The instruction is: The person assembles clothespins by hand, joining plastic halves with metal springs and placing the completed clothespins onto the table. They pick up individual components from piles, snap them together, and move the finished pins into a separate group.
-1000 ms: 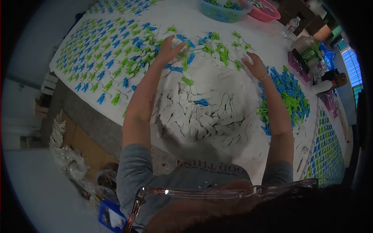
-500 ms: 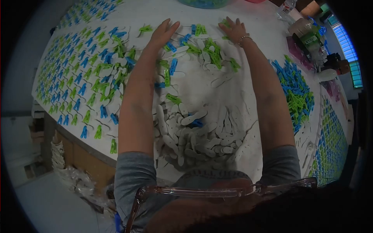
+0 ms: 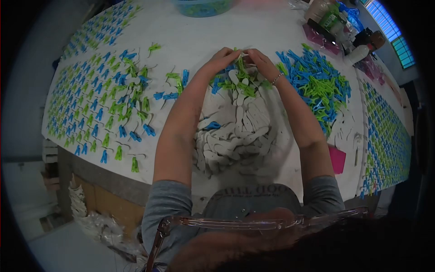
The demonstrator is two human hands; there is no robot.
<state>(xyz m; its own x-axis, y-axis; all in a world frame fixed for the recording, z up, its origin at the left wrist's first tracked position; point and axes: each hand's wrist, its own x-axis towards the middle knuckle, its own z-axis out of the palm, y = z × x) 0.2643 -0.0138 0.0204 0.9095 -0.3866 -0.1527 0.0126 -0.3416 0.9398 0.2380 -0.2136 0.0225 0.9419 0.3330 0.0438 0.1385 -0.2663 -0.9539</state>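
Observation:
My left hand (image 3: 224, 59) and my right hand (image 3: 263, 63) meet at a small cluster of green clips with white pieces (image 3: 242, 77) on the white table. The fingers of both curl round the cluster's far end, and what exactly they pinch is too small to make out. Toward my body lies a heap of white, flat, elongated pieces (image 3: 226, 147), with one blue clip (image 3: 211, 125) on it. Several blue and green clips (image 3: 174, 84) lie left of my left forearm.
Right of my right hand is a big pile of blue and green clips (image 3: 319, 84). Rows of clips (image 3: 77, 109) cover the table's left side, with another sheet (image 3: 385, 136) far right. A tub (image 3: 204, 8) stands at the back; bottles (image 3: 358, 55) stand back right.
Both hands, spread wide apart before, have come together and toward my body, with their fingers now curled. The clips between them are gathered closer. The view has shifted, and a pink item shows at right.

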